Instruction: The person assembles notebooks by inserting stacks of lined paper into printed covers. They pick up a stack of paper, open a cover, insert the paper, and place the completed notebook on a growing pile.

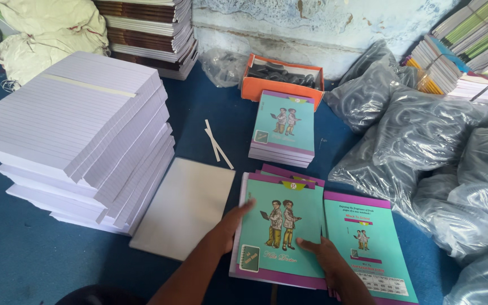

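— What lies under the hands?

— A teal notebook cover [280,226] with a purple band along its bottom edge and a drawing of two standing figures in the middle. It lies flat, face up, on top of a small, slightly fanned pile of the same covers [289,176].

— And where on the floor?

— On the blue mat, just right of a plain white sheet, with another teal cover [368,243] touching its right edge, showing small print and a table.

— Is it square?

— Slightly tilted.
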